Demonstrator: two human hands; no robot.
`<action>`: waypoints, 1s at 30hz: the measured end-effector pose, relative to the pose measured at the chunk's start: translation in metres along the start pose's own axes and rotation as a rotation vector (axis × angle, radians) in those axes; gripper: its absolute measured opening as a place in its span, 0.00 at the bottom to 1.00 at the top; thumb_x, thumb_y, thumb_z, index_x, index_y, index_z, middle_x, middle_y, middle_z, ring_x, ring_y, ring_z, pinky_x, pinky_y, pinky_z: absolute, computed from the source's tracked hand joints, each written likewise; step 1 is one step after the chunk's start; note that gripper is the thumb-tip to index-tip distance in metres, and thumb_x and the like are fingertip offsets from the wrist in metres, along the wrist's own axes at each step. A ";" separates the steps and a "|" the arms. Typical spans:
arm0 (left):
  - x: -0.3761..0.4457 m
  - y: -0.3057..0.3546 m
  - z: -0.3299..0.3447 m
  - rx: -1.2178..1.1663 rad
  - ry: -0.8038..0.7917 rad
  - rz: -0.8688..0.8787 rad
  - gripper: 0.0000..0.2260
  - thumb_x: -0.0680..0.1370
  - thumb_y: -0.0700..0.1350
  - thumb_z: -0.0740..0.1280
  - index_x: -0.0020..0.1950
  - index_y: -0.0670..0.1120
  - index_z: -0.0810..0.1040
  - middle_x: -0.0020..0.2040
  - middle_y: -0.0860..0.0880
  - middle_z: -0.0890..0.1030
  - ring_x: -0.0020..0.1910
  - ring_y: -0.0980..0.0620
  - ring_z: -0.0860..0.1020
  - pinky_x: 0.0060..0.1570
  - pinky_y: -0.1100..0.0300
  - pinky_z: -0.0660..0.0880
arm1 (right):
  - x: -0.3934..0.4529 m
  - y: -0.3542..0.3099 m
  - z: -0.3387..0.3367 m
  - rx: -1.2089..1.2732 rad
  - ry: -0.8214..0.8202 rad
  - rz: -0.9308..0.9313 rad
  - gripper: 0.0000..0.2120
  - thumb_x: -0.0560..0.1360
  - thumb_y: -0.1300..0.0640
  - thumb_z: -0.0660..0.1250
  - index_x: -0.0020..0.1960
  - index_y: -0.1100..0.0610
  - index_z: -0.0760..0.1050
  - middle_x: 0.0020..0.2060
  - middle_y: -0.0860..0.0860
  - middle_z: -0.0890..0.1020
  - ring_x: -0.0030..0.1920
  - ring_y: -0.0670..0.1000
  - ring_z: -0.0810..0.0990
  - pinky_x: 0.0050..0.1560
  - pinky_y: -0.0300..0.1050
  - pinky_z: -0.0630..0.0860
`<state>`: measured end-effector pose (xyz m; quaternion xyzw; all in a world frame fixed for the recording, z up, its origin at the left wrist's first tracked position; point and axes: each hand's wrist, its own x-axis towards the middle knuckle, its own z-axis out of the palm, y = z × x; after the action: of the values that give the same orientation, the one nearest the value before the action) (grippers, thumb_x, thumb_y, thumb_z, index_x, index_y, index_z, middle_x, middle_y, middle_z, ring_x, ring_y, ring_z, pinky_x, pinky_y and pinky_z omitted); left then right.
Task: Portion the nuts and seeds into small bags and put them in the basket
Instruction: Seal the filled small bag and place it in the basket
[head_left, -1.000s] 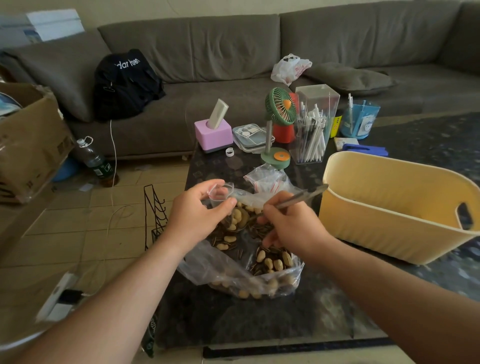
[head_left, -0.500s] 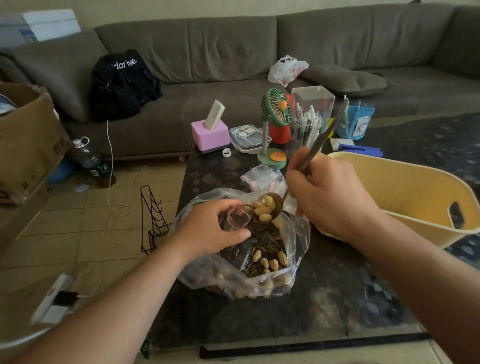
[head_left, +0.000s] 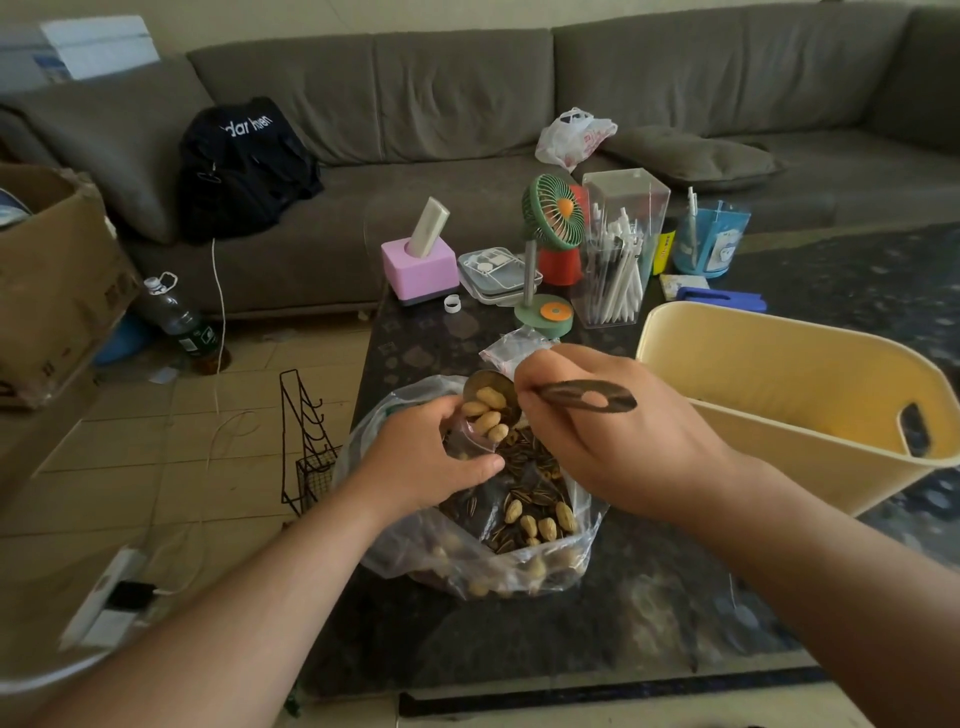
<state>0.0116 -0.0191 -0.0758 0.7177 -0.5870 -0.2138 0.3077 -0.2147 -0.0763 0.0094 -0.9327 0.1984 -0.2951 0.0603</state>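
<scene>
A large clear plastic bag (head_left: 467, 566) of peanuts and striped sunflower seeds (head_left: 524, 499) stands open on the dark table. My left hand (head_left: 431, 457) pinches a small clear bag (head_left: 470, 436) open above it. My right hand (head_left: 608, 436) grips a metal spoon (head_left: 587, 399) whose bowl is tipped toward the small bag, and several peanuts (head_left: 488, 413) slide from it into the bag's mouth. A yellow plastic basket (head_left: 779, 374) with a handle cutout stands to the right. More small bags (head_left: 511, 347) lie behind my right hand.
At the table's back stand a pink tissue box (head_left: 420, 267), a green desk fan (head_left: 550, 218), a clear pen holder (head_left: 621, 249), a blue cup (head_left: 709, 239) and a flat clear case (head_left: 496, 270). A black wire rack (head_left: 306, 441) stands left of the table. A grey sofa (head_left: 467, 104) runs behind.
My right hand lifted a spoonful of peanuts out of the big bag, then tilted the spoon down so the nuts pour into the small bag held by my left hand.
</scene>
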 end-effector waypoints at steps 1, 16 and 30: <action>0.000 0.000 0.001 -0.005 0.013 -0.010 0.29 0.65 0.67 0.75 0.63 0.59 0.82 0.53 0.65 0.86 0.56 0.65 0.82 0.62 0.52 0.81 | -0.001 0.000 0.002 -0.007 -0.009 -0.004 0.12 0.85 0.49 0.55 0.57 0.54 0.74 0.43 0.48 0.76 0.34 0.57 0.75 0.31 0.56 0.75; -0.004 0.003 0.005 -0.062 0.118 -0.046 0.11 0.72 0.54 0.78 0.53 0.57 0.84 0.47 0.63 0.86 0.48 0.65 0.83 0.55 0.56 0.82 | -0.005 0.006 0.014 -0.013 0.040 0.017 0.12 0.86 0.51 0.57 0.60 0.55 0.75 0.47 0.49 0.77 0.36 0.55 0.77 0.32 0.54 0.76; 0.000 -0.002 -0.018 -0.139 -0.006 -0.123 0.07 0.79 0.43 0.71 0.44 0.55 0.81 0.68 0.61 0.80 0.63 0.59 0.78 0.72 0.46 0.73 | -0.058 0.037 0.057 -0.217 -0.469 -0.182 0.17 0.81 0.53 0.64 0.69 0.44 0.68 0.69 0.54 0.69 0.63 0.57 0.75 0.46 0.53 0.83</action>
<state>0.0248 -0.0150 -0.0645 0.7286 -0.5264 -0.2750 0.3413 -0.2378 -0.0870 -0.0759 -0.9905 0.1248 -0.0523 -0.0223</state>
